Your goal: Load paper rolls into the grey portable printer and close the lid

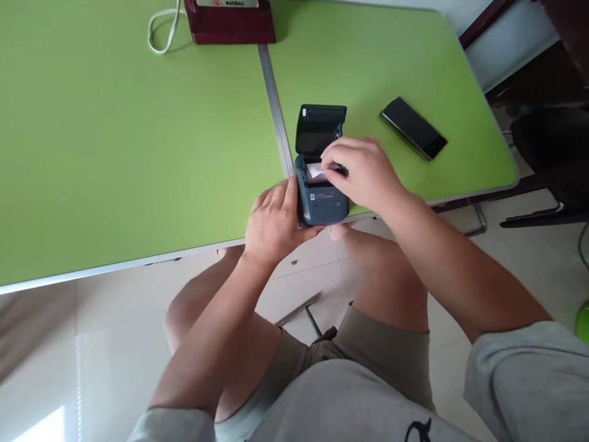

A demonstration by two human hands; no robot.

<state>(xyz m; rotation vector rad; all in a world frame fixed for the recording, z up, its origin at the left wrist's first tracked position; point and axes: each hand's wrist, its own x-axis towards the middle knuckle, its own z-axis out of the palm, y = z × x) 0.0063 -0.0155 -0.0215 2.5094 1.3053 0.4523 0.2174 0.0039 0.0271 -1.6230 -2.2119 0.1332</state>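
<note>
A small dark blue-grey label printer lies at the table's front edge with its black lid raised. White paper shows inside its open compartment. My left hand grips the printer's near left corner, fingers along its left side and thumb along its front edge. Over the compartment, my right hand has thumb and forefinger pinched on the edge of the paper. The right hand covers part of the compartment, so the rest of the paper is hidden.
The green table has a metal seam left of the printer. A black phone lies to the right. At the back stand a dark red box-like base and a looped white cord. A dark chair is at the right.
</note>
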